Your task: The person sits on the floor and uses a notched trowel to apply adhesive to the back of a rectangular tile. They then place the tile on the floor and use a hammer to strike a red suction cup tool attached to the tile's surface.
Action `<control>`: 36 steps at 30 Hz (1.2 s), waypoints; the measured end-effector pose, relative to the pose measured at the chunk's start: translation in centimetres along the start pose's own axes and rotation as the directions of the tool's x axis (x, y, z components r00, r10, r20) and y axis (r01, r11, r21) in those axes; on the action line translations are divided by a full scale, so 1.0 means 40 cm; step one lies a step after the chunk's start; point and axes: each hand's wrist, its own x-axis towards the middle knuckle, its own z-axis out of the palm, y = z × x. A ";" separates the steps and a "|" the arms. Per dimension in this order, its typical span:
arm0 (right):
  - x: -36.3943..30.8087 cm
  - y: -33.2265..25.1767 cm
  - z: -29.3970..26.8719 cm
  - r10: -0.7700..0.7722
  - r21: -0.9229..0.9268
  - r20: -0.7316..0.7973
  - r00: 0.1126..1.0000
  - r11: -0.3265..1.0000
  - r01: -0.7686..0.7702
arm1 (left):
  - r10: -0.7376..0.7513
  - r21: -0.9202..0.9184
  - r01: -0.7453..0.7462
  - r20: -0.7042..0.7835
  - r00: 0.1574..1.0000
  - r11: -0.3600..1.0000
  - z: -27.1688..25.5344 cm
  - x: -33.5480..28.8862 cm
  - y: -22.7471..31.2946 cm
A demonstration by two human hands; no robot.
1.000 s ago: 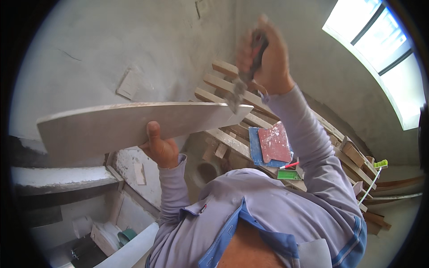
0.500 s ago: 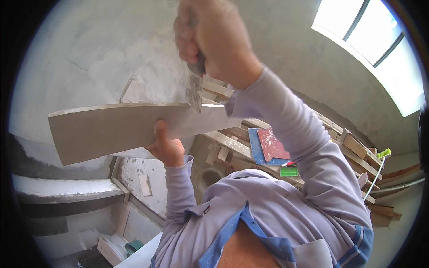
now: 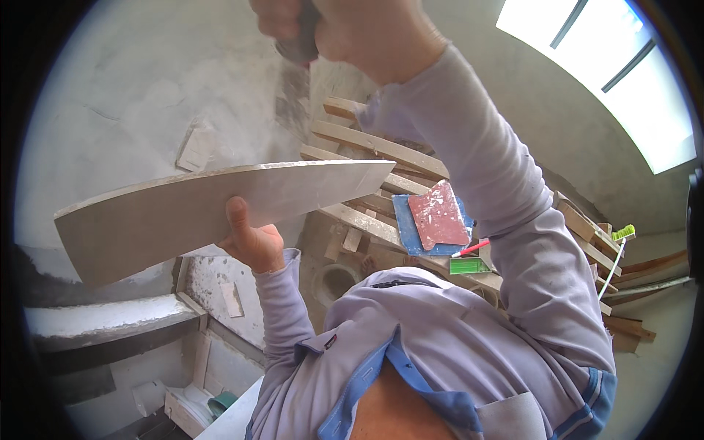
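Both hands are working: the left hand is gripping a long pale tile from underneath, holding it level out front, while farther up the right hand is clenching a dark-handled tool above the wooden pallet.

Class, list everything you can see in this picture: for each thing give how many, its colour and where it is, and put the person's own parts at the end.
Tile: one, pale grey, long with a curved edge, held up at left centre.
Tool: one, dark handle, blade blurred, at top centre.
Wooden slats: several, pale, stacked behind the tile.
Red trowel pad: one, lying on a blue board on the slats.
Green box: one, beside the blue board.
Red pencil: one, above the green box.
Green brush: one, at far right.
Left hand: grips the tile's lower edge.
Right hand: raised, closed round the tool.
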 end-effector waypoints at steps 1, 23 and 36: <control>-0.014 -0.014 0.005 -0.160 -0.358 0.159 0.974 0.910 0.208 | -0.006 0.015 0.006 -0.007 1.000 1.000 -0.009 0.005 0.000; -0.122 -0.023 -0.055 0.157 0.091 -0.101 0.982 0.985 -0.149 | 0.040 -0.003 -0.041 -0.135 0.990 0.999 0.019 -0.030 0.003; -0.228 0.060 -0.099 0.186 -0.362 -0.240 0.953 0.893 -0.266 | 0.062 0.022 -0.060 -0.073 0.995 0.998 0.040 -0.014 -0.007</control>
